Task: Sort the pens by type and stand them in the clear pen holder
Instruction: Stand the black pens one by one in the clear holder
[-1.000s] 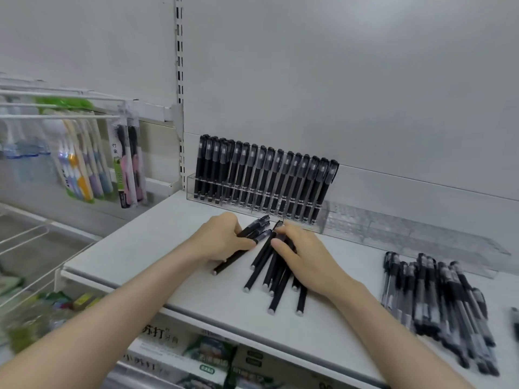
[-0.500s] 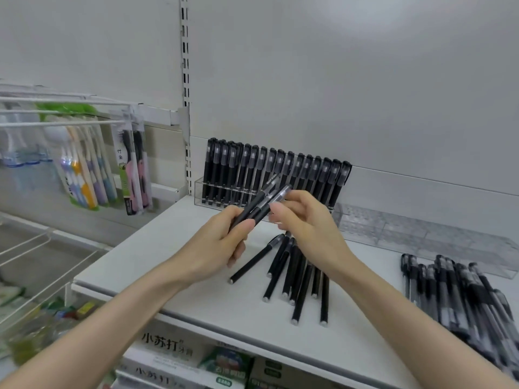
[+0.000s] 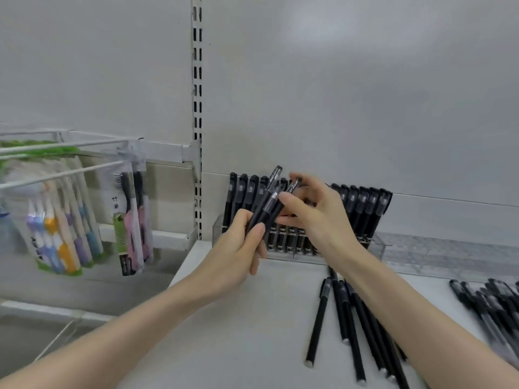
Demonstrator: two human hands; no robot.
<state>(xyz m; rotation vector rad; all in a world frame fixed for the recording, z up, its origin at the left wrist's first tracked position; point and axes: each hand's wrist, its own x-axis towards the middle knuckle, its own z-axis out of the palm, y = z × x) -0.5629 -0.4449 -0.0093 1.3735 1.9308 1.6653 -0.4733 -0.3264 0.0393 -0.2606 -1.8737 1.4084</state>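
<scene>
Over the shelf (image 3: 252, 332), my left hand (image 3: 238, 248) grips black pens (image 3: 265, 207) tilted upward; my right hand (image 3: 317, 220) pinches their tops.

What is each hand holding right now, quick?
Left hand: closed around a bunch of black pens.
Right hand: thumb and fingers pinching the upper end of that bunch.
</scene>
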